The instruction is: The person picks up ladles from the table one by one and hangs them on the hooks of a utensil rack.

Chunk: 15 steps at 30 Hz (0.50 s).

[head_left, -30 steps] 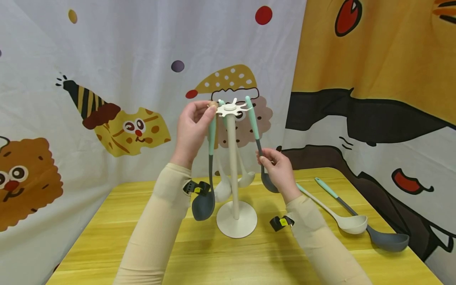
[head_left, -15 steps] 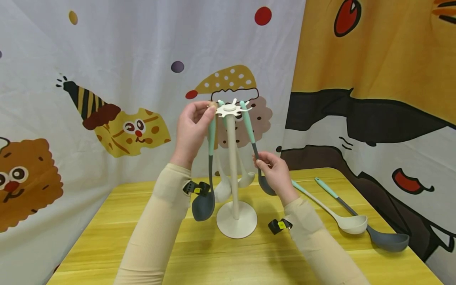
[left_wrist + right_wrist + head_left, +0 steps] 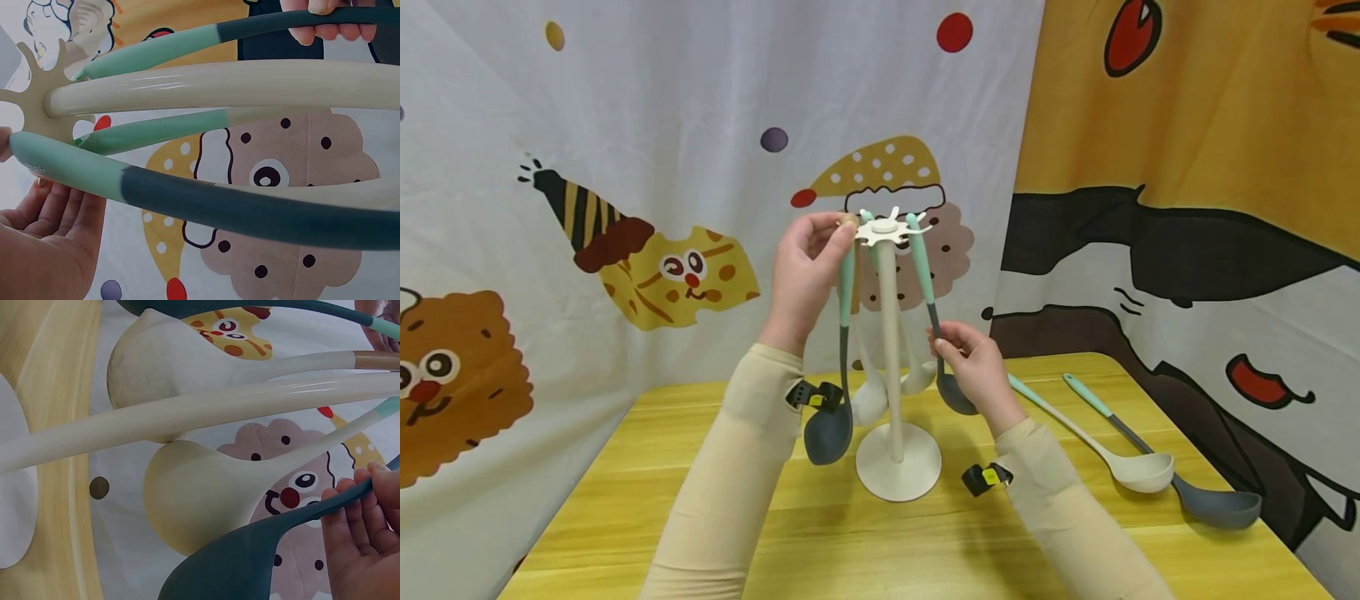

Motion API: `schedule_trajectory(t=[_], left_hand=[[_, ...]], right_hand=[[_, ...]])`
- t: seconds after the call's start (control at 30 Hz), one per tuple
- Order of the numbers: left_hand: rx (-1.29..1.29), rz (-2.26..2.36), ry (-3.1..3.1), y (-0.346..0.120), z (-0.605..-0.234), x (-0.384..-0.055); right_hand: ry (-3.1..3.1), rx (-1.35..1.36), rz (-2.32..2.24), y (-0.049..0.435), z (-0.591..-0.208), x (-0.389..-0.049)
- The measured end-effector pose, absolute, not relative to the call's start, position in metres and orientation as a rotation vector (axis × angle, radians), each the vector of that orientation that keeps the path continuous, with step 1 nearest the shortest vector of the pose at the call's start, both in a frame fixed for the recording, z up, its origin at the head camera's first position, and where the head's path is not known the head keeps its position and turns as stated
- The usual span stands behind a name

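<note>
A cream utensil rack (image 3: 891,350) stands upright on the table. At its upper left, my left hand (image 3: 805,267) pinches the end of an arm, beside the mint handle top of a hanging dark grey ladle (image 3: 829,435); the exact contact is partly hidden. My right hand (image 3: 977,371) holds a second dark grey ladle (image 3: 955,393) by its thin shaft, thumb against fingers. That ladle's mint handle top (image 3: 913,225) is at the rack's right arms. Behind the pole hang two pale ladles, one brown-handled (image 3: 162,362), the other mint-handled (image 3: 200,494).
On the right of the wooden table (image 3: 700,500) lie a cream ladle (image 3: 1142,473) and a dark grey ladle (image 3: 1217,507), both with mint handles. A curtain with cartoon prints (image 3: 700,100) hangs behind the table.
My right hand has moved left and slightly down with the grey ladle. The ladle's handle top has come down from above to the rack's right arms. My left hand has stayed put.
</note>
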<state>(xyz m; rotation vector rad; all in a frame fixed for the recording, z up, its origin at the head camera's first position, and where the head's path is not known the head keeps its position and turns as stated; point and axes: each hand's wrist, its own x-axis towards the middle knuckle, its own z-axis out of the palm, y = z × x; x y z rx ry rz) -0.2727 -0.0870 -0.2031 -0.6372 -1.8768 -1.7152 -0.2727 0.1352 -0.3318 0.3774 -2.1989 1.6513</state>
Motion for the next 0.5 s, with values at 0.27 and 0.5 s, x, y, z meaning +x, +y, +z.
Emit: schedule_trajectory(t=[0.27, 0.5], left_hand=[[-0.629, -1.712, -1.883, -0.0862, -0.2033, -0.2732], [-0.631, -1.713, -1.881, -0.0863, -0.2031, -0.2732]], right_hand=[[-2.210, 0.378, 1.706, 0.1341, -0.3317, -0.2717], [-2.218, 0.385, 1.725, 0.1332, -0.3313, -0.2715]])
